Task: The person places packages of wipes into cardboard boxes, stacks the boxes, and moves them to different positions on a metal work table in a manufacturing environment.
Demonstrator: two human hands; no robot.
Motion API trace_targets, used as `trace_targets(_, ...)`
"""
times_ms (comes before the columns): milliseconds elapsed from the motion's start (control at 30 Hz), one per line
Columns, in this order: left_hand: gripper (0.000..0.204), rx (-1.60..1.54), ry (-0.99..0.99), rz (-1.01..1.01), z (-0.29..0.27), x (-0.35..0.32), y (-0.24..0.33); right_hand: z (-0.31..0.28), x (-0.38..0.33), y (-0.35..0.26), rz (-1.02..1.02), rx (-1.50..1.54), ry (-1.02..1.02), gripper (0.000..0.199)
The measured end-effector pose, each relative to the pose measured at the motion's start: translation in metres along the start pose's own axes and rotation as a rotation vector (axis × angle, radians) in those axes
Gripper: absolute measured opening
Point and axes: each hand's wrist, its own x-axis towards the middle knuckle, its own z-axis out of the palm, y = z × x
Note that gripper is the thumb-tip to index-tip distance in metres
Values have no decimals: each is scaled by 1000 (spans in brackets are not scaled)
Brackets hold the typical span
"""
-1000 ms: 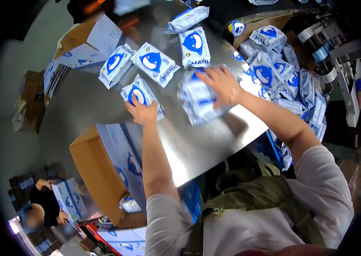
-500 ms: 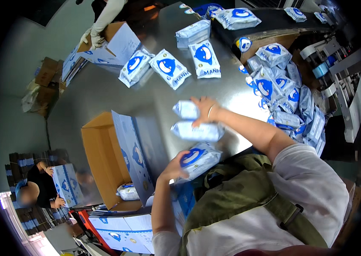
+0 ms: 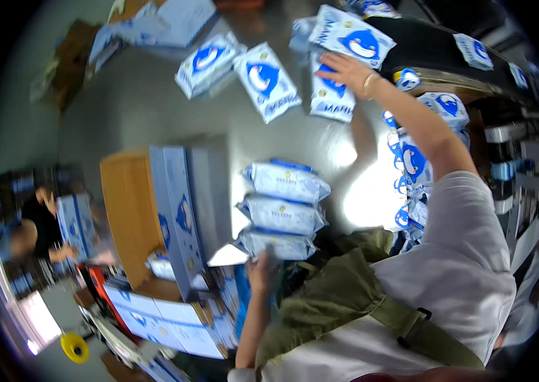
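Three soft white-and-blue packs, which look like wipes packs, stand on edge in a row on the metal table: a far pack (image 3: pixel 288 181), a middle pack (image 3: pixel 285 214) and a near pack (image 3: pixel 279 244). My left hand (image 3: pixel 259 275), somewhat blurred, grips the near pack at its lower edge. Farther off, my right hand (image 3: pixel 344 75) lies with fingers spread over a flat pack (image 3: pixel 334 104). Another pack (image 3: pixel 360 43) overlaps that one's far end. Two more packs lie to its left, a tilted pack (image 3: pixel 266 83) and a pack farther left (image 3: pixel 207 63).
An open carton (image 3: pixel 131 216) stands at the left with a pack (image 3: pixel 162 266) inside. More packs (image 3: pixel 413 162) are piled at the right, below a dark conveyor (image 3: pixel 419 48). A co-worker (image 3: pixel 39 223) holds a printed carton (image 3: pixel 77 224) at far left. Another carton (image 3: pixel 177 25) sits at the far edge.
My right hand has left the row and moved away to the farther packs. The near pack, tilted face-up under my left hand before, now stands on edge against the others. The view has shifted.
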Motion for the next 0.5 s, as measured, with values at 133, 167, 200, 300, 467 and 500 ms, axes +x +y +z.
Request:
trace_targets(133,46,-89,-59,-19,62,-22,5,14,3,-5,-51,131,176,83)
trace_targets(167,44,-193,-47,-36,71,-28,15,1,10,-22,-20,205,149,82)
trace_targets(200,44,-177,-73,-22,65,-24,17,-8,15,-36,20,277,120,81)
trace_targets(300,45,-205,-147,24,59,-23,19,-23,27,-83,98,501,15,72)
trace_targets(467,54,-280,-215,-45,53,-11,19,21,28,-147,390,1256,-185,59)
trace_targets(500,55,-272,-228,-61,46,-7,16,24,25,-148,463,1491,-209,59)
